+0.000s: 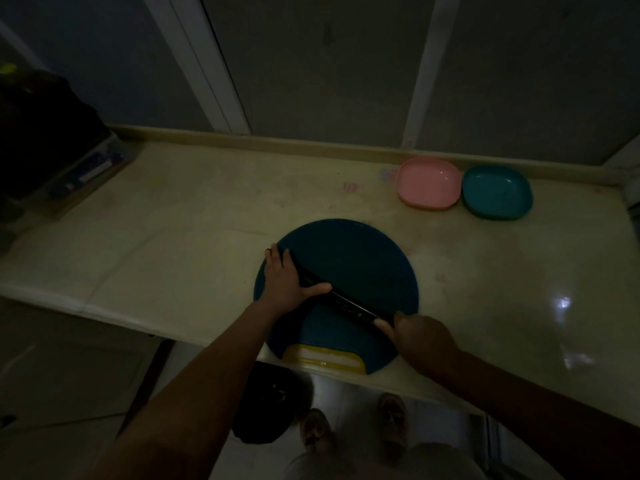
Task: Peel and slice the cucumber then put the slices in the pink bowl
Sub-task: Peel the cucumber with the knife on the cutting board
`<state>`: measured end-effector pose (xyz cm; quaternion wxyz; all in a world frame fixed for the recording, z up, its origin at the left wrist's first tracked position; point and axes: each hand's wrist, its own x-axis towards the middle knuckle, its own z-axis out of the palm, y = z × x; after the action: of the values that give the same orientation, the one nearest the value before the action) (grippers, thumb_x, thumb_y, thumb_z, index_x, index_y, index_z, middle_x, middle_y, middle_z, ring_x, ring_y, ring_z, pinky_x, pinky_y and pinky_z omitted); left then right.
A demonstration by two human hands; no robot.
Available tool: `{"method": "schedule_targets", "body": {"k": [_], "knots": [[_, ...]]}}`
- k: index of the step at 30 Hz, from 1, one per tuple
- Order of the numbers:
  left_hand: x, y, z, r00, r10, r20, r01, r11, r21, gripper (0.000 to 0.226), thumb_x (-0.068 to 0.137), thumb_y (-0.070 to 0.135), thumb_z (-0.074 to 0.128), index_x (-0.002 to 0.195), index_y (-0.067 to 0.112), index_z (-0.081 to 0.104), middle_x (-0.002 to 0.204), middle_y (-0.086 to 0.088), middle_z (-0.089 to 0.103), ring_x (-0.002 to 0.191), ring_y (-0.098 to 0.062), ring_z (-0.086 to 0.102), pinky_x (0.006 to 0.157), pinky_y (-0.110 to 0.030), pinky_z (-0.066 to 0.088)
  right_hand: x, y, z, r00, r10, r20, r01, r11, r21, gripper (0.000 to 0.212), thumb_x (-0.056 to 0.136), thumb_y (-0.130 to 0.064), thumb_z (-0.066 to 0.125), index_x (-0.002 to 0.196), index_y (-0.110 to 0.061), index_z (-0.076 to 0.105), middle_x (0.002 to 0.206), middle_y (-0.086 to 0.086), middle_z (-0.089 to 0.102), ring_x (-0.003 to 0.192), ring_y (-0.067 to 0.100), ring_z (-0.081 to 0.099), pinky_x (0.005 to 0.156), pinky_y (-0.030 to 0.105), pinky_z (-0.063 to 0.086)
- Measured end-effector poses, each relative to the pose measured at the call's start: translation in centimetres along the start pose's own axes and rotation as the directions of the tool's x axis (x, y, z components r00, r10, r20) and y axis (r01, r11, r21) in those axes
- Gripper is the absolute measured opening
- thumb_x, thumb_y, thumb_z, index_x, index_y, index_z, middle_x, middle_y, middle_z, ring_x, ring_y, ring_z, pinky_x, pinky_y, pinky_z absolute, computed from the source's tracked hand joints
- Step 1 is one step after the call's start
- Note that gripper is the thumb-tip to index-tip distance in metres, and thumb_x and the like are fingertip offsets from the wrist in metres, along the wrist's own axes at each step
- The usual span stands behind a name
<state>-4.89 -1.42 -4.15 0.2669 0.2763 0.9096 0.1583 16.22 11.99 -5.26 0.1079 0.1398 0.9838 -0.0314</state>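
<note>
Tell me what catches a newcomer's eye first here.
A dark cucumber lies slantwise across the round teal board at the near edge of the counter, the left hand and right hand gripping its ends. At the back right, a pink bowl sits beside a teal bowl, bright in the dim scene.

Both arms reach forward. Left hand (285, 280) palm-down, thumb hooked round the cucumber (349, 304), probably; it's dim. Right hand (417, 336) fingers curled, gripping its near end.

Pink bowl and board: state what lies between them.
In the head view, only bare, faintly stained counter lies between the pink bowl and the board; no object stands there.
</note>
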Motion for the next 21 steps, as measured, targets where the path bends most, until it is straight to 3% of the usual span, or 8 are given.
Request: {"method": "schedule_targets", "body": {"k": [4, 6, 7, 8, 10, 15, 18, 21], "knots": [[0.5, 0.7, -0.1, 0.998, -0.044, 0.04, 0.043, 0.999, 0.022, 0.129, 0.064, 0.068, 0.066, 0.147, 0.002, -0.008, 0.151, -0.02, -0.022, 0.139, -0.035, -0.021, 0.113, -0.046, -0.006, -0.2, 0.9, -0.4, 0.998, -0.01, -0.055, 0.013, 0.999, 0.044, 0.084, 0.022, -0.024, 0.098, 0.087, -0.014, 0.046, 0.034, 0.005, 0.038, 0.019, 0.015, 0.033, 0.032, 0.015, 0.001], [0.4, 0.4, -0.1, 0.999, -0.033, 0.043, 0.032, 0.999, 0.024, 0.131, 0.063, 0.066, 0.068, 0.147, 0.003, -0.009, 0.151, -0.019, -0.023, 0.139, -0.035, -0.021, 0.113, -0.048, -0.005, -0.8, 1.3, -0.5, 0.997, -0.057, -0.047, 0.053, 0.996, -0.074, 0.045, 0.061, -0.026, 0.088, 0.092, -0.007, 0.06, 0.038, 0.009, 0.033, 0.026, 0.014, 0.038, 0.031, 0.021, 0.01], [0.4, 0.1, -0.1, 0.999, -0.021, 0.039, 0.02, 1.0, 0.023, 0.13, 0.062, 0.065, 0.069, 0.147, 0.004, -0.009, 0.152, -0.019, -0.023, 0.139, -0.034, -0.021, 0.114, -0.048, -0.005, -1.2, 1.9, 0.1, 0.995, -0.031, -0.093, 0.024, 0.997, -0.074, 0.028, 0.091, -0.031, 0.06, 0.085, -0.004, 0.066, 0.039, 0.01, 0.033, 0.03, 0.013, 0.04, 0.029, 0.024, 0.019], [0.4, -0.3, 0.0, 0.999, -0.006, 0.035, 0.005, 1.0, 0.024, 0.13, 0.063, 0.064, 0.07, 0.147, 0.005, -0.008, 0.152, -0.018, -0.023, 0.139, -0.034, -0.021, 0.114, -0.049, -0.004, -1.8, 2.5, 1.2, 0.989, 0.038, -0.142, -0.034, 0.999, 0.034, 0.063, 0.102, -0.039, 0.028, 0.071, -0.003, 0.068, 0.035, 0.007, 0.036, 0.027, 0.011, 0.039, 0.026, 0.024, 0.022], [0.5, -1.0, 0.1, 0.999, 0.025, 0.029, -0.025, 0.999, 0.02, 0.127, 0.064, 0.061, 0.071, 0.148, 0.007, -0.006, 0.152, -0.017, -0.021, 0.139, -0.034, -0.021, 0.114, -0.05, -0.003, -3.7, 3.0, 2.8, 0.96, 0.064, -0.274, -0.031, 0.992, 0.124, 0.087, 0.101, -0.047, 0.005, 0.052, -0.008, 0.066, 0.029, 0.002, 0.04, 0.02, 0.01, 0.034, 0.022, 0.018, 0.018], [0.4, -1.4, 0.3, 0.999, 0.054, 0.003, -0.054, 0.999, -0.003, 0.119, 0.066, 0.056, 0.073, 0.149, 0.009, 0.001, 0.154, -0.016, -0.017, 0.14, -0.033, -0.018, 0.114, -0.046, -0.002, -6.1, 4.6, 3.1, 0.912, 0.086, -0.402, -0.036, 0.991, 0.131, 0.087, 0.101, -0.044, 0.005, 0.063, -0.002, 0.071, 0.027, 0.001, 0.04, 0.017, 0.012, 0.032, 0.029, 0.012, 0.005], [0.6, -2.3, -0.5, 0.995, 0.096, -0.017, -0.097, 0.994, -0.059, 0.1, 0.069, 0.06, 0.064, 0.147, 0.015, 0.021, 0.155, -0.014, 0.003, 0.142, -0.033, 0.0, 0.116, -0.046, 0.009, -6.8, 5.0, 3.5, 0.916, 0.095, -0.389, -0.045, 0.99, 0.137, 0.086, 0.1, -0.048, 0.004, 0.056, -0.006, 0.066, 0.027, 0.002, 0.039, 0.017, 0.014, 0.032, 0.05, 0.013, -0.014], [0.5, -3.1, -1.2, 0.994, 0.024, -0.106, -0.036, 0.993, -0.109, 0.073, 0.079, 0.053, 0.06, 0.14, 0.019, 0.039, 0.15, -0.02, 0.022, 0.139, -0.034, 0.018, 0.114, -0.042, 0.02, -7.4, 5.8, 3.9, 0.908, 0.104, -0.405, -0.064, 0.992, 0.111, 0.083, 0.099, -0.05, 0.004, 0.049, -0.011, 0.058, 0.026, 0.003, 0.038, 0.017, 0.015, 0.033, 0.043, 0.014, -0.01]]}}
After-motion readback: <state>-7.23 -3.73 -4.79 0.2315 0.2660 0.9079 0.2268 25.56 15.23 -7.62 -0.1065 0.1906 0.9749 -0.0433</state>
